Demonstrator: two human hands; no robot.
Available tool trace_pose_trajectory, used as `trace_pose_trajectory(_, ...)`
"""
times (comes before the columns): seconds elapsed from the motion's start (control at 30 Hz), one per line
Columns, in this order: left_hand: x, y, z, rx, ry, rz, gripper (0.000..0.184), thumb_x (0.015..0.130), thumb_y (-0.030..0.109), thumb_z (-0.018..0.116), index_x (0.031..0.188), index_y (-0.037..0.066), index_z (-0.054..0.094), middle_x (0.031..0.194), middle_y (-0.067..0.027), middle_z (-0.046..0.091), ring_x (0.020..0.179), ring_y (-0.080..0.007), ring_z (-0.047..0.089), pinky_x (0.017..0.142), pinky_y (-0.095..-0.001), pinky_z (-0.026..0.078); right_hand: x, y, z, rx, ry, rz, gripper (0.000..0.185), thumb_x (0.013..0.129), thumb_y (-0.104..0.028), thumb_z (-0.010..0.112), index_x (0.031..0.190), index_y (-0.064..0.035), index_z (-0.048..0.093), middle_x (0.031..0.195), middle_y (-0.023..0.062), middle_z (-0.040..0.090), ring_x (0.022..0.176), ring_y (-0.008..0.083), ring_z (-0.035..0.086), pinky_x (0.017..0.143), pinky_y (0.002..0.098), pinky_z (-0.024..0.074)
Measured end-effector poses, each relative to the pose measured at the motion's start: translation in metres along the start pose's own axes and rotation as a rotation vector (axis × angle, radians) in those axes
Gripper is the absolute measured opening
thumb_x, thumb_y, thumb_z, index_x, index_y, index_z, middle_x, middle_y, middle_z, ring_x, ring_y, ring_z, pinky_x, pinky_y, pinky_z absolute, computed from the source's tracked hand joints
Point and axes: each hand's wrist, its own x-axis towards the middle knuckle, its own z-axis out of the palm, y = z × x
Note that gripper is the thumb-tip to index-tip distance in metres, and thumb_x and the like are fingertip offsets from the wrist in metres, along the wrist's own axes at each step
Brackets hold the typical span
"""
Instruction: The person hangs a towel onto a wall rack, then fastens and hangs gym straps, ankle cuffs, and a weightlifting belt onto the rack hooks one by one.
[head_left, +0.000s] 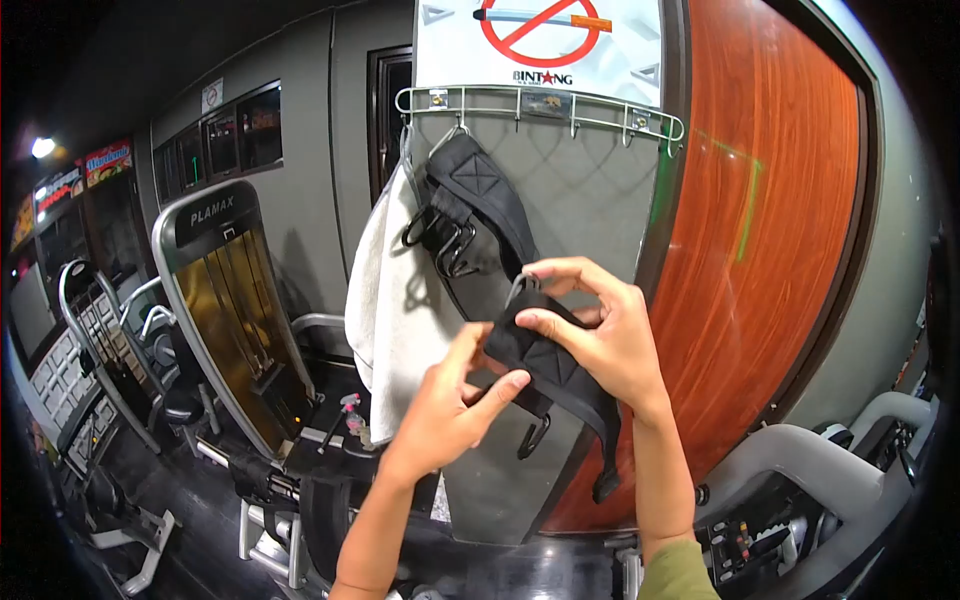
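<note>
In the middle of the head view I hold up a black padded strap (553,362) with stitched crosses, a metal ring (522,288) at its upper end and a dark hook (535,437) dangling below. My right hand (612,335) is closed on the upper end, thumb in front and fingers behind, near the ring. My left hand (452,408) pinches the strap's lower left side between thumb and fingers. Just beyond my hands, another black strap (485,190) with several dark hooks hangs from the wall rack (545,103).
A pale towel (400,310) hangs from the rack's left end. To the right is a reddish wooden door (765,220). A weight machine (232,320) stands on the left, with further gym equipment behind it. Grey machine tubing (800,465) curves in at lower right.
</note>
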Motion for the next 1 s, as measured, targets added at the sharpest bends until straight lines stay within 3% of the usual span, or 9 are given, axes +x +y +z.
trace_pose_trajectory(0.1, 0.017, 0.031, -0.019, 0.104, 0.058, 0.072, 0.059, 0.093, 0.012, 0.072, 0.140, 0.005, 0.038, 0.094, -0.0092, 0.067, 0.050, -0.0083, 0.054, 0.044, -0.0245, 0.039, 0.032, -0.006, 0.004, -0.076, 0.004, -0.040, 0.037, 0.082, -0.021, 0.083, 0.114, -0.0068, 0.073, 0.088, 0.0085, 0.073, 0.084, 0.0126, 0.068, 0.069, 0.0301, 0.0552)
trace_pose_trajectory(0.27, 0.051, 0.057, -0.049, 0.436, 0.062, 0.356, 0.060, 0.089, 0.015, 0.076, 0.139, 0.009, 0.043, 0.091, -0.0084, 0.060, 0.081, -0.0099, 0.056, 0.050, -0.0253, 0.039, 0.088, -0.015, 0.011, -0.118, -0.006, -0.127, 0.038, 0.084, -0.023, 0.080, 0.119, -0.0099, 0.073, 0.099, 0.0128, 0.076, 0.089, 0.0192, 0.071, 0.077, 0.0338, 0.0540)
trace_pose_trajectory(0.37, 0.069, 0.073, -0.068, 0.452, 0.059, 0.219, 0.059, 0.089, 0.017, 0.075, 0.139, 0.008, 0.045, 0.091, -0.0083, 0.059, 0.070, -0.0095, 0.057, 0.049, -0.0256, 0.040, 0.117, -0.008, 0.018, -0.109, -0.026, -0.195, 0.039, 0.086, -0.021, 0.077, 0.122, -0.0084, 0.072, 0.105, 0.0165, 0.075, 0.091, 0.0215, 0.072, 0.083, 0.0344, 0.0539)
trace_pose_trajectory(0.4, 0.076, 0.078, -0.072, 0.325, 0.029, 0.159, 0.063, 0.089, 0.011, 0.075, 0.142, 0.010, 0.041, 0.098, -0.0058, 0.059, 0.046, -0.0021, 0.051, 0.038, -0.0182, 0.037, 0.125, -0.005, 0.020, -0.100, -0.009, -0.220, 0.039, 0.086, -0.020, 0.076, 0.123, -0.0073, 0.071, 0.105, 0.0173, 0.075, 0.092, 0.0225, 0.072, 0.083, 0.0347, 0.0539)
trace_pose_trajectory(0.63, 0.117, 0.085, -0.096, 0.390, -0.017, 0.122, 0.064, 0.092, 0.015, 0.073, 0.146, 0.009, 0.038, 0.093, -0.0057, 0.055, 0.048, -0.0083, 0.059, 0.040, -0.0212, 0.045, 0.156, 0.001, 0.034, -0.158, 0.137, -0.248, 0.035, 0.087, -0.014, 0.074, 0.120, -0.0025, 0.071, 0.106, 0.0213, 0.074, 0.097, 0.0280, 0.073, 0.086, 0.0375, 0.0556)
trace_pose_trajectory(0.8, 0.136, 0.076, -0.100, 0.397, -0.083, 0.119, 0.066, 0.093, 0.015, 0.071, 0.149, 0.006, 0.036, 0.097, -0.0074, 0.054, 0.057, -0.0116, 0.066, 0.047, -0.0243, 0.052, 0.167, 0.010, 0.036, -0.300, 0.202, -0.248, 0.035, 0.087, -0.013, 0.075, 0.120, -0.0029, 0.071, 0.103, 0.0220, 0.073, 0.094, 0.0314, 0.073, 0.084, 0.0376, 0.0551)
trace_pose_trajectory(0.9, 0.145, 0.069, -0.104, 0.413, -0.076, 0.143, 0.068, 0.091, 0.020, 0.072, 0.149, 0.009, 0.038, 0.096, -0.0117, 0.058, 0.054, -0.0143, 0.066, 0.054, -0.0280, 0.053, 0.171, 0.016, 0.038, -0.343, 0.232, -0.238, 0.034, 0.087, -0.014, 0.075, 0.119, -0.0031, 0.072, 0.103, 0.0217, 0.073, 0.094, 0.0322, 0.072, 0.084, 0.0374, 0.0546)
trace_pose_trajectory(1.0, 0.152, 0.062, -0.109, 0.392, -0.102, 0.162, 0.068, 0.091, 0.015, 0.073, 0.149, 0.007, 0.038, 0.097, -0.0086, 0.055, 0.060, -0.0133, 0.068, 0.049, -0.0253, 0.053, 0.172, 0.021, 0.041, -0.372, 0.252, -0.259, 0.034, 0.087, -0.014, 0.074, 0.119, -0.0034, 0.072, 0.104, 0.0206, 0.073, 0.095, 0.0328, 0.071, 0.084, 0.0380, 0.0541)
